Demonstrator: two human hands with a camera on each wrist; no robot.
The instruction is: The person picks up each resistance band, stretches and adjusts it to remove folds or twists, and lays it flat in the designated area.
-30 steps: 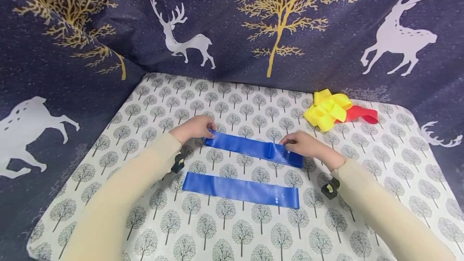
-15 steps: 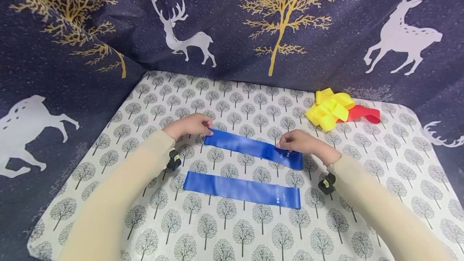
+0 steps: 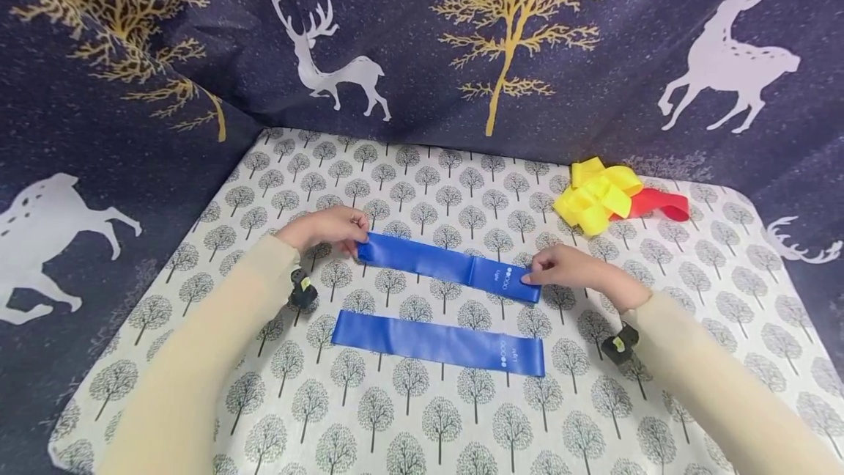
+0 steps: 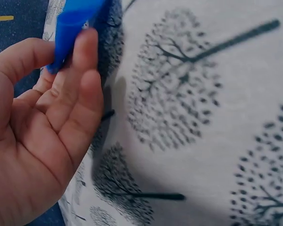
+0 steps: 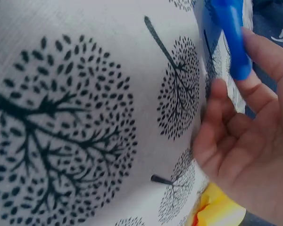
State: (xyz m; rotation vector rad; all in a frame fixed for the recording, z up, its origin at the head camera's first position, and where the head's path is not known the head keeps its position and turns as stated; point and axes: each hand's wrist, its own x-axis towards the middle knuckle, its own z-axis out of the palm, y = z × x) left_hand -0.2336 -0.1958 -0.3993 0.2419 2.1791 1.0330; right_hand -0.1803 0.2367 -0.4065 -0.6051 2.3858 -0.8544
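Observation:
Both hands hold a blue resistance band [image 3: 422, 258], stretched out flat between them, with white "Light" lettering near its right part and a crease across it. My left hand [image 3: 330, 228] pinches the left end; in the left wrist view thumb and fingers close on the blue band [image 4: 73, 28]. At the other end my right hand [image 3: 574, 268] pinches the band, and the right wrist view has the looped blue end [image 5: 237, 42] between thumb and fingers. A second blue resistance band [image 3: 435, 343], also marked "Light", lies flat on the cloth nearer to me.
Yellow bands [image 3: 596, 196] lie loosely heaped at the back right, next to a red band [image 3: 662, 204]. White cloth [image 3: 395, 431] printed with trees covers the table. A dark blue curtain [image 3: 422, 42] with deer and golden trees stands behind and to the left.
The upper band has shifted slightly left with my left hand, and its bunched right part now lies smoother. My right hand has moved from the band's top edge to its right end.

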